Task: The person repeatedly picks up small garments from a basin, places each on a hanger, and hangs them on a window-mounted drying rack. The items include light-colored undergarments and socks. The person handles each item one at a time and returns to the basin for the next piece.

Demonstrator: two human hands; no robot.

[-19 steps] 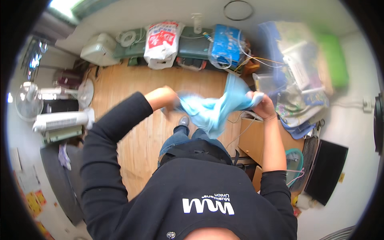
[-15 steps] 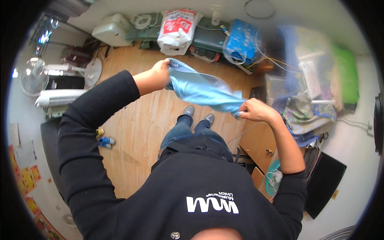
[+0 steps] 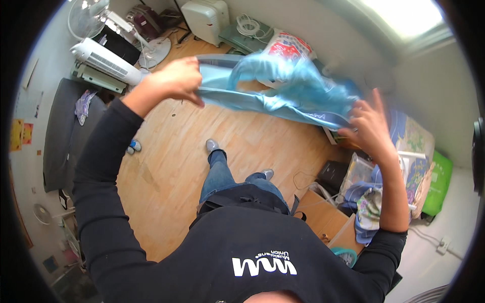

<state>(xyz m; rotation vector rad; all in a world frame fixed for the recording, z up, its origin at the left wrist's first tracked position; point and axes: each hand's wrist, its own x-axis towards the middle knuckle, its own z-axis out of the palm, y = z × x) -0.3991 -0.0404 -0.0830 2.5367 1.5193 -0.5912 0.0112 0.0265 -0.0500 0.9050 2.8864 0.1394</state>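
Observation:
Light-blue underpants (image 3: 227, 92) with a printed elastic waistband are stretched wide in the air in front of me, at about arm's length. My left hand (image 3: 178, 80) is closed on their left end, thumb below the edge. At the other end my right hand (image 3: 370, 123) pinches the cloth near the band, with a finger sticking up. The middle of the fabric is bunched and blurred by motion, and a gap in it lets the floor show through.
Behind the cloth are a white-and-red plastic bag (image 3: 290, 46) and a white appliance (image 3: 205, 21). Fans (image 3: 154, 52) stand at the far left, beside a dark grey sofa (image 3: 59, 136). To the right are a wooden cabinet (image 3: 323, 214), piled bedding (image 3: 411, 136) and a green bag (image 3: 438, 184).
My hands have moved farther apart, stretching the underpants from a narrow, slack strip into a wider, opened shape. My view has turned, and my feet stand wider apart.

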